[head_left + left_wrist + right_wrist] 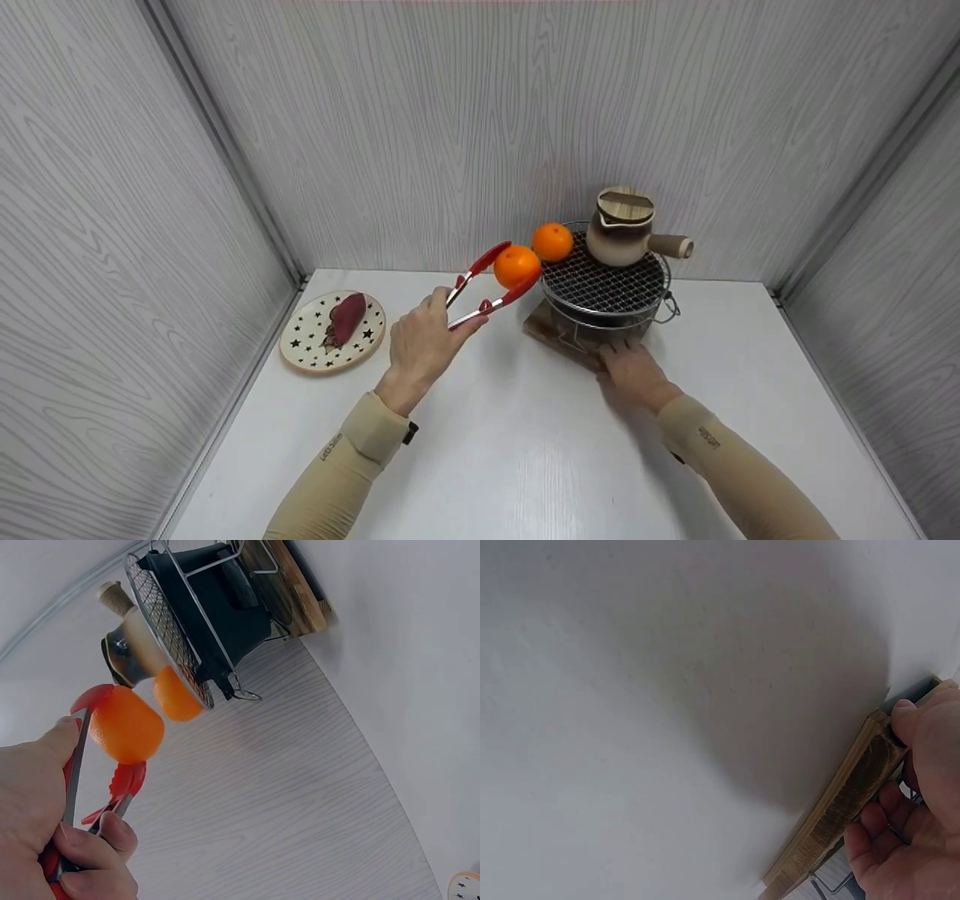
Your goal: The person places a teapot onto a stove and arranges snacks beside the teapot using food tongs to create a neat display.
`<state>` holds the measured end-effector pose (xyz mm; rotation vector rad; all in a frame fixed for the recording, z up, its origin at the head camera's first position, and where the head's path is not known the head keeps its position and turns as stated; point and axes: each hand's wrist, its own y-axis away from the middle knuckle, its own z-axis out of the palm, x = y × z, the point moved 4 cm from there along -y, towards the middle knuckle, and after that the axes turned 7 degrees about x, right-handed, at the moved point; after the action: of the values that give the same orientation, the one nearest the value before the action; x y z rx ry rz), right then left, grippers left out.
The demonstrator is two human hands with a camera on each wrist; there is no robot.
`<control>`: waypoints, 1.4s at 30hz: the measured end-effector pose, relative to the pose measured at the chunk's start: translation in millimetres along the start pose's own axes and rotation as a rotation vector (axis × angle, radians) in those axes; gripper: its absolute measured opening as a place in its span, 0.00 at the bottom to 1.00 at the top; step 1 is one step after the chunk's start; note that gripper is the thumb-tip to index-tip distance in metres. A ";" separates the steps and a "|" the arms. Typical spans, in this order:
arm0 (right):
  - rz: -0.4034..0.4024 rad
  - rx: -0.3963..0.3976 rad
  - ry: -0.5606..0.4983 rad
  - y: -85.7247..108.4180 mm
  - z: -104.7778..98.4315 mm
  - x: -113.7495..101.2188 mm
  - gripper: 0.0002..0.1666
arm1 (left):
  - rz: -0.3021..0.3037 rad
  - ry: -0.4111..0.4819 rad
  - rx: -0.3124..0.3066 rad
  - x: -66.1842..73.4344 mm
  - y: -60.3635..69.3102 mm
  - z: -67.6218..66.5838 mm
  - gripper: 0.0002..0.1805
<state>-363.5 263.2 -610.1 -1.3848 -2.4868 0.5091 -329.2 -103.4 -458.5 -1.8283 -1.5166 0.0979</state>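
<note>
Red-tipped tongs (487, 306) were grasped by the left hand (426, 341), one orange (517, 268) being pinched aloft beside the grill (600, 289), presumably to spare direct touch. The wooden base (855, 784) was gripped by the right hand (634, 371), apparently for steadiness. Room above was narrowed by another orange (553, 242) and a lidded pot (619, 246).

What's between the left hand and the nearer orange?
Only the tongs: in the head view, their arms reach from the left hand to the nearer orange.
</note>
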 end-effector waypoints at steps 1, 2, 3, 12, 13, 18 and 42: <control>0.002 -0.002 0.008 0.5 0.1 -0.1 0.28 | 0.010 -0.004 0.002 1.0 -0.9 1.4 0.37; 0.002 -0.003 0.018 1.0 0.6 -0.2 0.28 | 0.019 -0.006 0.004 2.0 -1.8 2.8 0.37; -0.001 -0.001 0.031 1.5 1.1 -0.2 0.28 | 0.025 -0.008 0.003 2.6 -2.4 4.2 0.37; -0.009 0.000 0.070 2.7 3.8 1.1 0.31 | 0.064 0.022 -0.010 10.4 -10.4 10.7 0.35; -0.006 -0.005 0.063 2.3 3.6 1.1 0.31 | 0.072 0.022 -0.011 11.6 -11.2 11.0 0.34; -0.011 0.001 0.045 0.7 0.5 0.5 0.29 | 0.117 0.009 -0.022 17.1 -14.0 14.2 0.35; -0.046 0.078 0.010 0.5 -2.2 0.7 0.30 | 0.266 -0.027 -0.044 37.7 -29.3 33.5 0.37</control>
<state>-362.7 264.4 -608.2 -1.2942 -2.4574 0.5819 -358.5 -53.6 -451.1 -2.0640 -1.2951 0.2180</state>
